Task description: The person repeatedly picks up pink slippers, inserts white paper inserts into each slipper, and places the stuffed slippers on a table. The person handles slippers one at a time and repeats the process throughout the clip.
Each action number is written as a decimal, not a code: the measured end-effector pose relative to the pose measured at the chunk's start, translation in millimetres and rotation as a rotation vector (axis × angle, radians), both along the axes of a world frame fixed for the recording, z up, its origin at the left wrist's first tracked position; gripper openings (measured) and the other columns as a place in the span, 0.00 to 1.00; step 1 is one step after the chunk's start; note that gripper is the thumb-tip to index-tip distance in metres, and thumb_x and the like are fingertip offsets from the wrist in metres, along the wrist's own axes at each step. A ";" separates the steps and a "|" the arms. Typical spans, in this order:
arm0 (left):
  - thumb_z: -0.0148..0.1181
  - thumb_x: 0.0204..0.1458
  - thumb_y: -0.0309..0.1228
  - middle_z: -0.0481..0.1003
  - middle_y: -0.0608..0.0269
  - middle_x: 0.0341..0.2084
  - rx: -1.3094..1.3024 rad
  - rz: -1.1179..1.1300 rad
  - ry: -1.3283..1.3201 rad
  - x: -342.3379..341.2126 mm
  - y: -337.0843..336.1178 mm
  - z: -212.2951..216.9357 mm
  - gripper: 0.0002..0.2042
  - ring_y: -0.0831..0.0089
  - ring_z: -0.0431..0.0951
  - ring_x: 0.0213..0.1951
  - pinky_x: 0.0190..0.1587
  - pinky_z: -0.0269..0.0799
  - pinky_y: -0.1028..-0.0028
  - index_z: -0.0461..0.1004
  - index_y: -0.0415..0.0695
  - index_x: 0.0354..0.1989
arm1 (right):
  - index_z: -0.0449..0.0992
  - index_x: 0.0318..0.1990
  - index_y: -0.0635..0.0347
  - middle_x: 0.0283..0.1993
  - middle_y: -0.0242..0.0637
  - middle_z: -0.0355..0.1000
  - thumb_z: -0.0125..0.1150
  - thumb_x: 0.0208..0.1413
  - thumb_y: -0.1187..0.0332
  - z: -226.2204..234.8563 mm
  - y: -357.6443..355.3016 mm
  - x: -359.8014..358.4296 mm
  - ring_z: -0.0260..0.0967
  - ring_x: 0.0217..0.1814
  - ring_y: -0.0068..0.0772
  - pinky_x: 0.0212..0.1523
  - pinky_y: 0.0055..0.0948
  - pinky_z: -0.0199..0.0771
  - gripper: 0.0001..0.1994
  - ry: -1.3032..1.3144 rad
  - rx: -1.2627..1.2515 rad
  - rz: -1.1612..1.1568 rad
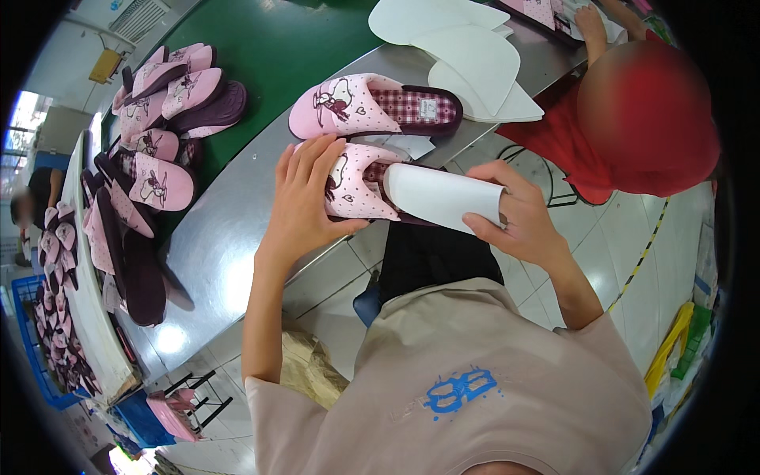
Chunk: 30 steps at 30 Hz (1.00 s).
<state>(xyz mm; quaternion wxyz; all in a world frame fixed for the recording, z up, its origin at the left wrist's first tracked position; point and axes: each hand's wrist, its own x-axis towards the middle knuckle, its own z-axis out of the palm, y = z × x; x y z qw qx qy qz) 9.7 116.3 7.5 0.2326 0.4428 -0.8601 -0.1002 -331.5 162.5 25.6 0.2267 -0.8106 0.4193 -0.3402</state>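
Note:
My left hand (309, 186) is wrapped over the toe of a pink slipper (366, 170) with a cartoon print and dark plaid lining, at the metal table's edge. In my right hand (514, 210) is a white insole-shaped sheet (443, 194), pinched at its curled end between thumb and fingers. Its rounded far end reaches to the slipper's opening, covering much of the footbed. Just beyond lies a matching pink slipper (336, 107), its plaid footbed bearing a pale label. A small white paper lies partly hidden between the two slippers.
A stack of white sheets (467, 59) lies at the table's far edge. Several pink slippers (150, 127) are heaped at left on the green belt (269, 39) and metal table (229, 229). A co-worker in red (649, 119) sits at right. A blue crate (30, 317) holds more slippers.

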 end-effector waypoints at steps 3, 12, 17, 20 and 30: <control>0.84 0.31 0.53 0.69 0.51 0.67 -0.024 -0.056 0.002 2.1 -11.3 -5.8 0.54 0.47 0.66 0.69 0.72 0.56 0.49 0.67 0.45 0.71 | 0.78 0.29 0.72 0.50 0.40 0.76 0.75 0.52 0.66 -1.8 -13.0 11.5 0.77 0.43 0.40 0.40 0.34 0.78 0.15 0.101 -0.142 0.041; 0.82 0.30 0.61 0.74 0.52 0.60 -0.030 -0.127 0.023 9.3 -29.0 -9.1 0.52 0.50 0.72 0.64 0.69 0.59 0.52 0.73 0.44 0.65 | 0.78 0.40 0.74 0.53 0.42 0.72 0.75 0.52 0.63 -14.4 -48.8 41.5 0.75 0.48 0.44 0.47 0.37 0.78 0.19 0.194 -0.185 0.189; 0.82 0.29 0.61 0.76 0.52 0.59 -0.019 -0.146 0.012 9.3 -34.2 -8.8 0.52 0.52 0.73 0.62 0.69 0.58 0.52 0.73 0.44 0.64 | 0.78 0.39 0.74 0.53 0.42 0.71 0.76 0.51 0.63 -26.8 -63.1 56.1 0.74 0.48 0.45 0.48 0.37 0.78 0.19 0.172 -0.190 0.223; 0.82 0.28 0.61 0.76 0.52 0.58 -0.026 -0.144 0.032 8.3 -33.9 -12.5 0.52 0.52 0.73 0.62 0.69 0.58 0.52 0.73 0.43 0.64 | 0.81 0.35 0.69 0.55 0.40 0.69 0.75 0.54 0.58 -29.8 -62.7 66.4 0.72 0.50 0.44 0.50 0.39 0.76 0.18 0.181 -0.181 0.184; 0.82 0.27 0.60 0.76 0.53 0.56 -0.056 -0.139 0.091 7.5 -37.0 -18.8 0.52 0.53 0.75 0.60 0.68 0.59 0.52 0.74 0.42 0.63 | 0.84 0.42 0.64 0.66 0.44 0.66 0.72 0.58 0.56 -23.6 -70.7 78.1 0.70 0.58 0.48 0.58 0.45 0.72 0.17 0.165 -0.241 0.225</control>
